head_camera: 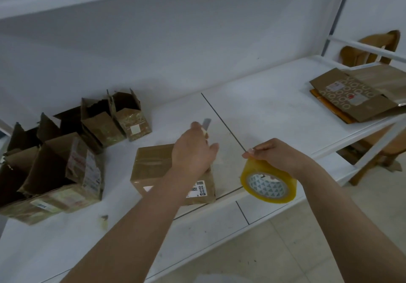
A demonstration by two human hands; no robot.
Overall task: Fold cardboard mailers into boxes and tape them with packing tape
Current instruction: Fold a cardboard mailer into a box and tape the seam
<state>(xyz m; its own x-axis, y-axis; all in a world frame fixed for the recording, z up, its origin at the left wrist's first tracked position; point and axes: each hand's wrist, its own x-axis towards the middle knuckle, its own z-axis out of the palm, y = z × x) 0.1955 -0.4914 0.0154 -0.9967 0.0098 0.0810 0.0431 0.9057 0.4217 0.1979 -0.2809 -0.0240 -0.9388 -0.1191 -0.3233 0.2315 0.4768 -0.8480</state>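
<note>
Nearest, two bare forearms reaching in from the bottom edge over a white shelf [274, 111]. On the right, the right hand [276, 154] raised above the shelf's front edge, thumb and forefinger pinched at the top of a roll of packing tape [269, 180]; roll yellowish and clear, hanging below the fingers with its patterned core facing the camera. Whether a free strip is drawn off the roll, impossible to tell. On the left, the left hand [194, 148] curled loosely over the far right corner of a closed cardboard box [173, 172], gripping a thin grey cutter-like tool [206, 122] that pokes out beyond the fingers; exact kind of tool too blurred to name. Closed box lying flat near the shelf's front, glossy tape across its top, a white printed label on its near right side. A small scrap [103, 220] on the shelf near the front, left of the left forearm. Farther left, a cluster of open boxes [55, 168] standing with flaps up, touching one another, worn and patched with tape and labels. Behind those, two smaller open boxes [123, 118] side by side against the white back wall. Far right, a stack of flat cardboard mailers [356, 94] at the shelf's end, well apart from the hands. Beyond that, a wooden chair [373, 49] behind the white frame.
</note>
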